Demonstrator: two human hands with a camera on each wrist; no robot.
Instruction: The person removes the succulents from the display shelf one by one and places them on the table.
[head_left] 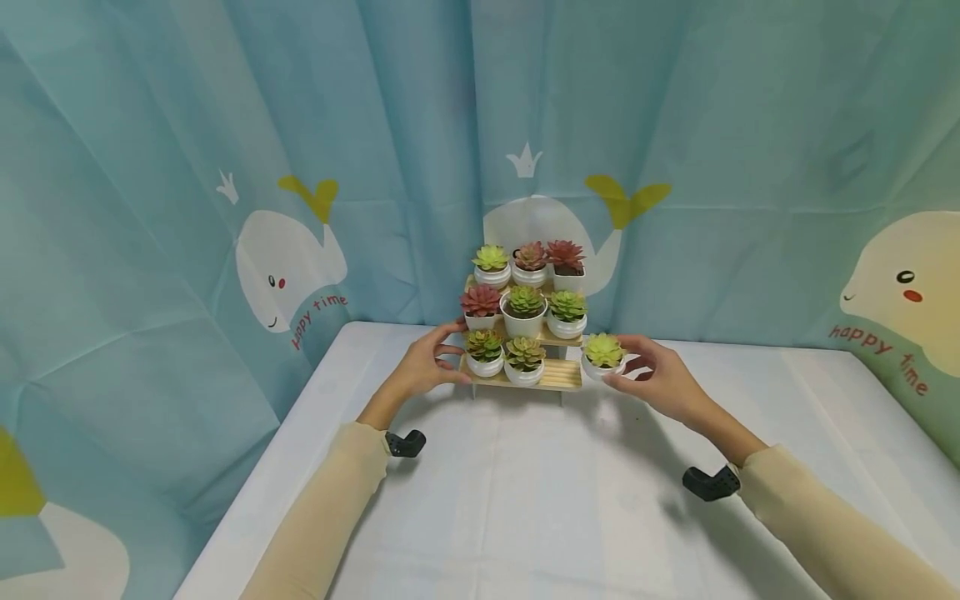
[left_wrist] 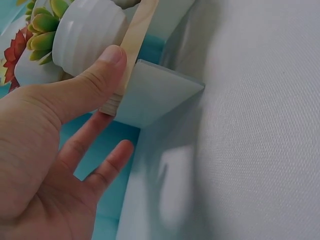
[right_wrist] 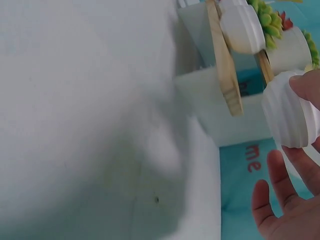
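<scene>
A three-tier wooden plant stand (head_left: 562, 374) holds small potted succulents, and its lowest board has a bare stretch at the right end. My left hand (head_left: 422, 364) pinches the left end of that lowest board (left_wrist: 136, 45), thumb on one face and a finger on the other. Beside my thumb sits a white pot (left_wrist: 90, 37) with a green succulent. My right hand (head_left: 666, 382) holds a potted light-green succulent (head_left: 603, 353) just right of the bare stretch. In the right wrist view, its ribbed white pot (right_wrist: 286, 109) is between thumb and fingers, off the board.
A red succulent (head_left: 566, 257) and several others fill the upper tiers. White side panels (left_wrist: 155, 92) support the stand on a white-covered table (head_left: 525, 500). Close behind hangs a blue curtain (head_left: 420, 150) with whale prints.
</scene>
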